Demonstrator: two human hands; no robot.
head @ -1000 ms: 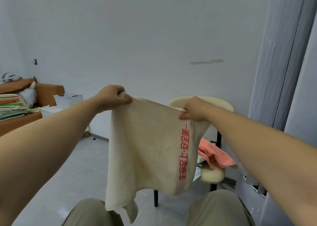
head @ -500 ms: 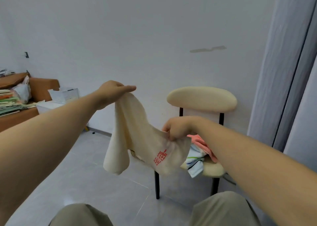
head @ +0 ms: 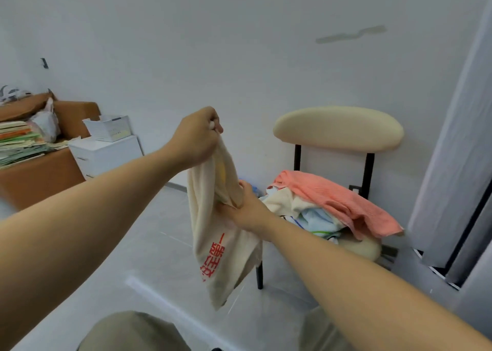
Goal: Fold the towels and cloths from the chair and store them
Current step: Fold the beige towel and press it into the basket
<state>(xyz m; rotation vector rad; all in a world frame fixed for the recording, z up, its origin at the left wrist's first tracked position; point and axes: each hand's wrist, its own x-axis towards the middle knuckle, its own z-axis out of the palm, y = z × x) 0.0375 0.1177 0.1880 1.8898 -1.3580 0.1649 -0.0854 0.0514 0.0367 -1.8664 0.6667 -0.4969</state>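
Note:
A cream towel point(head: 213, 233) with red printed characters hangs in the air in front of me. My left hand point(head: 198, 135) grips its gathered top edge, held high. My right hand point(head: 245, 209) holds the towel lower down at its right side, fingers partly hidden in the cloth. Behind them stands a chair point(head: 338, 129) with a cream backrest and black legs. On its seat lies a heap of cloths: a salmon-pink towel point(head: 335, 199) on top, a cream cloth point(head: 279, 201) and a pale blue cloth point(head: 316, 220) under it.
A white drawer unit point(head: 106, 153) with a white box on it stands at the left wall, beside a brown desk point(head: 40, 177) piled with papers and a bag. A grey curtain point(head: 458, 137) hangs at the right. My knees show at the bottom, over grey floor tiles.
The towel was stretched wide between both hands. My right hand has dropped and come in under my left, which now holds the gathered top, so the towel hangs doubled and narrow.

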